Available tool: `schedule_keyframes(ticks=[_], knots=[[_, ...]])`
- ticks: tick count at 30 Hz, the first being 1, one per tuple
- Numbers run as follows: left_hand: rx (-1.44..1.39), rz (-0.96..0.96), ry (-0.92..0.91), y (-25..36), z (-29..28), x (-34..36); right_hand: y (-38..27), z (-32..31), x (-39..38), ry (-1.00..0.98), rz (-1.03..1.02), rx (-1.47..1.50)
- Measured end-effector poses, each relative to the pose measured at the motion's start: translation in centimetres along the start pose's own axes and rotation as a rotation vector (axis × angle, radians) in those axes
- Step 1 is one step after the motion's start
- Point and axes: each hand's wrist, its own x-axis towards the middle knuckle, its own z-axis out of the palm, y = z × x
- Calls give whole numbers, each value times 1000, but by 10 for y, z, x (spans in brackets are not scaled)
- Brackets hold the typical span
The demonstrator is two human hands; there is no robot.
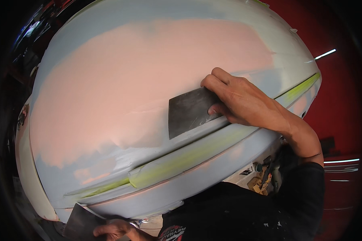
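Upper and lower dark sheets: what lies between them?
The head view shows a yellow-green strip and a grey lower band between the upper dark sheet, in the right hand, and the lower dark sheet, in the left hand.

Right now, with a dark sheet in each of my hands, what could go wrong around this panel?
Two possible risks. Your right hand grips one dark sheet at one end, leaving its opposite edge free beside the pink patch; a tilted corner might mark that surface. Your left hand holds the second dark sheet near the lower edge of the curved panel, so a careless swing could scrape it.
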Motion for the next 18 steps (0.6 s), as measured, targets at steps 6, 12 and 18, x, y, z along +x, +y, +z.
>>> schedule_keyframes(ticks=[6, 12, 18], knots=[[-50, 11, 57, 16, 26, 12, 13, -6, 17, -21, 48, 15], [126, -86, 96, 16, 24, 16, 23, -7, 28, -5, 82, 12], [98, -67, 129, -4, 16, 6, 17, -34, 7, -45, 85, 101]])
